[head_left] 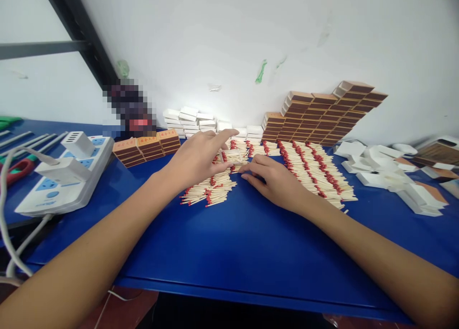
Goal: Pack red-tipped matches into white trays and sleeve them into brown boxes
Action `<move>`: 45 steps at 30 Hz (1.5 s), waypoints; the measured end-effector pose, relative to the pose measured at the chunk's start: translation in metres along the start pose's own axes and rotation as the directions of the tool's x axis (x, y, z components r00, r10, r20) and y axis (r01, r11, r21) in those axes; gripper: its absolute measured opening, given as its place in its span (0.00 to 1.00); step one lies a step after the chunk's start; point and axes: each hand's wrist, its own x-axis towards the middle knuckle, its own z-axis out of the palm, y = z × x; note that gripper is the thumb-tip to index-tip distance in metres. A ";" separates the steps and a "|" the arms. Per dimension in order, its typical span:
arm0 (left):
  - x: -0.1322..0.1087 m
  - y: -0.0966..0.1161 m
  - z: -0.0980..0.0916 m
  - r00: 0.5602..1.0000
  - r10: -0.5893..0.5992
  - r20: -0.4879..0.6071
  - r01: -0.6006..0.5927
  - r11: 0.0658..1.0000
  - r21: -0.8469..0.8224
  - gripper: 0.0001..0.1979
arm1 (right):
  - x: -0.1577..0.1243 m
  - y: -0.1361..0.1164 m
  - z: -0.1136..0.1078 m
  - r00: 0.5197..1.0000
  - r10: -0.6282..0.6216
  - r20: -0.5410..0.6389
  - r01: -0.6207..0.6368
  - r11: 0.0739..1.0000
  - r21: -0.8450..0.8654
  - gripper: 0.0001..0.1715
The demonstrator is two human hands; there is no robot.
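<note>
My left hand [199, 159] is closed round a small white matchbox tray [221, 156] with matches in it, thumb below and fingers above. Close to the tray's right end is my right hand [274, 180], its fingers bent and pressed together. Whatever lies between those fingertips is too small to make out. Loose red-tipped matches [211, 191] lie under and in front of my left hand. Beyond my right hand, more matches [315, 169] are spread in dense rows with their heads lined up.
White trays [190, 121] are stacked against the wall. Brown matchboxes [311, 118] form a tall stack at right, with a shorter row of matchboxes [147, 147] at left. Crumpled white trays [390, 171] lie far right. A power strip [68, 185] with cables occupies the left side.
</note>
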 end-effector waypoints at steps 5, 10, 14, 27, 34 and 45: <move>0.001 0.003 0.000 1.000 -0.006 0.020 0.006 1.000 0.022 0.33 | 0.001 0.001 0.000 1.000 0.013 0.009 -0.013 1.000 -0.001 0.12; 0.001 0.003 0.000 1.000 -0.010 0.027 0.009 0.999 0.040 0.34 | 0.002 -0.001 -0.003 1.000 0.013 0.003 -0.013 0.999 -0.043 0.11; 0.000 0.002 -0.001 1.000 0.000 0.021 -0.001 0.999 0.041 0.33 | 0.001 0.001 -0.004 0.999 0.028 -0.015 -0.030 0.994 -0.108 0.12; 0.000 0.001 0.001 0.999 0.032 -0.001 -0.032 0.999 0.044 0.32 | 0.001 0.001 -0.003 0.999 0.035 -0.028 -0.038 0.990 -0.135 0.12; 0.000 0.002 0.000 1.000 0.016 0.018 -0.017 0.999 0.051 0.32 | 0.001 0.002 -0.004 0.999 0.036 -0.011 -0.037 0.991 -0.128 0.12; 0.000 0.003 0.000 1.000 0.020 0.021 -0.021 0.998 0.058 0.32 | 0.001 0.006 -0.001 0.998 0.058 0.014 -0.057 0.995 -0.079 0.06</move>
